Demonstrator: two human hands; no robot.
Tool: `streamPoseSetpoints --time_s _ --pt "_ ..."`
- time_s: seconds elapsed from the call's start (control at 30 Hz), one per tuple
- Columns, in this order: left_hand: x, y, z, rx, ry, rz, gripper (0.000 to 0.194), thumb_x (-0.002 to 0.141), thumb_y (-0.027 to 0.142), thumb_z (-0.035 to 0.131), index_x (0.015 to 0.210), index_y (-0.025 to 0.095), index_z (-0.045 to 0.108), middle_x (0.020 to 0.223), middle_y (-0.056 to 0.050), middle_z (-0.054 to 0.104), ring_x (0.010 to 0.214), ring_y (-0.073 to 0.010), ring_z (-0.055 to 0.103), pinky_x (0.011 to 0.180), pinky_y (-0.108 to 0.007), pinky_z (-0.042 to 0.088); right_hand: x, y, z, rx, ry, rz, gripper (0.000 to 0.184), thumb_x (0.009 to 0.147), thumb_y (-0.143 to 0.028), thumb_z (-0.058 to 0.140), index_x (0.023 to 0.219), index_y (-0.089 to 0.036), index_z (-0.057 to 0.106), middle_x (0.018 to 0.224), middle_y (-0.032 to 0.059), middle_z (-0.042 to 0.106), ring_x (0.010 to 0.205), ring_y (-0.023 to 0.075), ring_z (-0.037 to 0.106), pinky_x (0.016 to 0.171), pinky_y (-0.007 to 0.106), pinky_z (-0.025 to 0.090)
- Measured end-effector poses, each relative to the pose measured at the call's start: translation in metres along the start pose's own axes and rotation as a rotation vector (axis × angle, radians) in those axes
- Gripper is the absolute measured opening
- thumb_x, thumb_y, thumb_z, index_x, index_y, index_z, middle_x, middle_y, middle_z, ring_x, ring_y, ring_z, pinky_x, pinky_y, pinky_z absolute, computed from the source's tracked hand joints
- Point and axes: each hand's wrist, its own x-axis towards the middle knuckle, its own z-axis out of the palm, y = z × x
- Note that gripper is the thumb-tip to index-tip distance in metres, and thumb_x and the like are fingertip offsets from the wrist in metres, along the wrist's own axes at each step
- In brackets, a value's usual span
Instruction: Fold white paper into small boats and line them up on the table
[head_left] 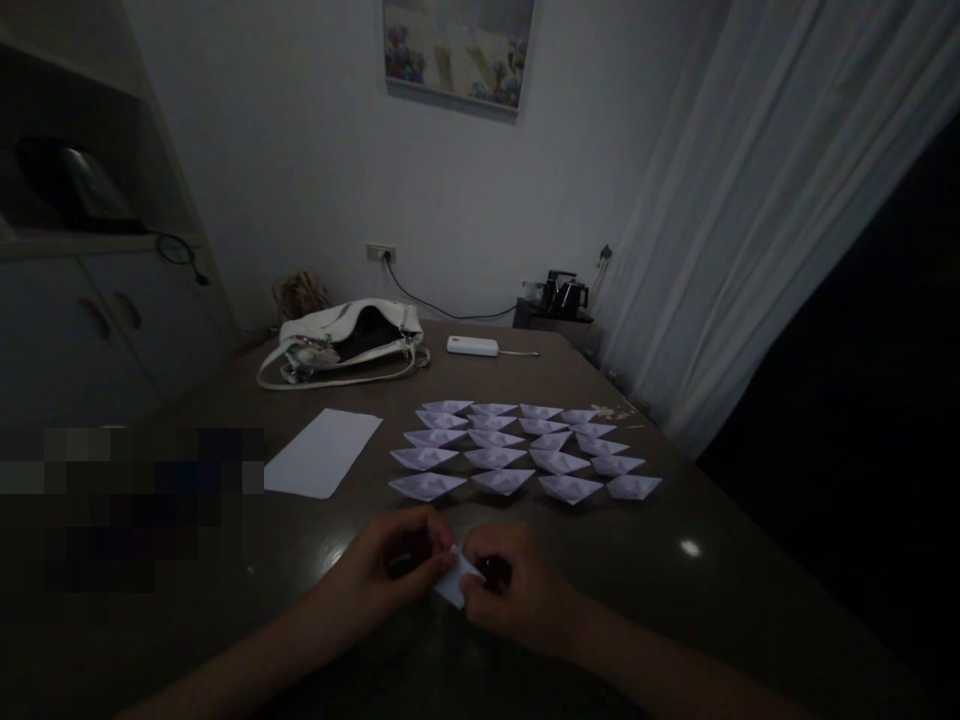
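Observation:
A small folded piece of white paper [454,582] is held between both hands, low over the near part of the table. My left hand [401,560] pinches its upper left edge between thumb and fingers. From the other side, my right hand [517,590] grips the right edge, thumb on the near face. Part of the paper is covered by the fingertips. Just beyond the hands, several folded paper boats [504,482] stand in rows on the dark table. Left of them lies a flat stack of white paper [326,452].
A white handbag [352,325] with its strap lies at the table's back left. Near the far edge is a white power bank [472,346] with a short cable. A black kettle [571,296] stands beyond the table. The sheer curtain [697,220] hangs at right.

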Motion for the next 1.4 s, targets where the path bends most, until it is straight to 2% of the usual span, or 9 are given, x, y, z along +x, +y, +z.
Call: streamPoseSetpoints --time_s 0.3,0.43,0.53,0.63,0.8,1.0,1.13,1.23,1.4 --pt "0.0 0.0 -0.001 0.049 0.009 0.031 0.022 0.085 0.038 0.059 0.082 0.016 0.061 0.078 -0.004 0.063 0.077 -0.0204 0.06 0.07 -0.028 0.046 -0.002 0.0 0.001 -0.061 -0.03 -0.023 0.022 0.064 -0.012 0.055 0.057 -0.019 0.036 0.056 -0.0061 0.038 0.049 0.0073 0.036 0.048 0.02 0.024" --pt "0.003 -0.004 -0.004 -0.101 0.041 -0.006 0.024 0.085 0.04 0.062 0.079 0.017 0.06 0.073 0.0 0.059 0.072 -0.0166 0.056 0.064 -0.024 0.042 -0.003 -0.001 0.001 -0.034 -0.031 0.068 0.017 0.074 -0.02 0.06 0.064 -0.018 0.047 0.058 -0.0051 0.044 0.051 0.0083 0.041 0.049 0.019 0.028" --pt "0.005 -0.008 -0.006 -0.231 0.092 -0.056 0.028 0.082 0.044 0.066 0.078 0.017 0.057 0.07 0.002 0.054 0.065 -0.0133 0.05 0.058 -0.021 0.038 -0.003 -0.001 0.001 -0.028 -0.043 0.138 0.024 0.081 -0.032 0.063 0.065 -0.016 0.054 0.059 -0.0034 0.048 0.053 0.0095 0.044 0.049 0.02 0.03" --pt "0.007 -0.013 -0.006 -0.253 0.126 -0.079 0.035 0.083 0.05 0.063 0.078 0.017 0.056 0.067 0.003 0.05 0.064 -0.0133 0.047 0.058 -0.022 0.037 -0.001 0.002 0.0 0.064 -0.044 0.185 0.032 0.088 -0.037 0.056 0.066 -0.014 0.059 0.059 -0.0016 0.052 0.054 0.0104 0.046 0.05 0.021 0.031" --pt "0.004 -0.013 -0.003 -0.118 0.041 -0.055 0.038 0.09 0.055 0.05 0.082 0.018 0.052 0.068 0.003 0.049 0.064 -0.0146 0.047 0.06 -0.024 0.039 0.002 0.004 -0.004 0.092 0.04 0.213 0.04 0.093 -0.039 0.046 0.061 -0.016 0.052 0.055 -0.002 0.047 0.053 0.0106 0.045 0.05 0.022 0.032" --pt "-0.001 -0.004 0.0 0.167 -0.033 -0.005 0.036 0.094 0.048 0.043 0.075 0.018 0.053 0.067 0.002 0.05 0.065 -0.0156 0.049 0.059 -0.024 0.038 0.001 -0.004 -0.005 0.03 -0.055 0.099 0.035 0.089 -0.03 0.05 0.057 -0.017 0.045 0.053 -0.0051 0.038 0.051 0.0087 0.036 0.049 0.022 0.026" --pt "0.0 0.002 -0.003 0.221 -0.035 0.011 0.042 0.093 0.049 0.043 0.068 0.017 0.055 0.062 0.002 0.049 0.061 -0.0149 0.048 0.055 -0.023 0.037 0.001 0.002 -0.002 0.183 -0.064 0.138 0.037 0.091 -0.037 0.05 0.06 -0.017 0.05 0.053 -0.0045 0.043 0.05 0.0086 0.04 0.049 0.021 0.029" --pt "-0.001 0.005 -0.004 0.167 0.001 0.037 0.042 0.094 0.05 0.043 0.074 0.017 0.059 0.068 0.0 0.057 0.066 -0.0166 0.053 0.06 -0.023 0.041 0.001 0.006 -0.001 0.35 -0.086 0.2 0.041 0.09 -0.047 0.054 0.064 -0.015 0.055 0.056 -0.0035 0.049 0.049 0.0076 0.042 0.048 0.019 0.031" --pt "-0.001 0.002 -0.003 0.029 -0.048 0.033 0.044 0.095 0.054 0.043 0.079 0.017 0.062 0.074 -0.001 0.063 0.071 -0.0172 0.058 0.066 -0.023 0.045 0.0 0.004 -0.002 0.45 -0.175 0.265 0.048 0.083 -0.058 0.061 0.072 -0.011 0.065 0.062 0.0003 0.057 0.052 0.0079 0.046 0.05 0.019 0.034"
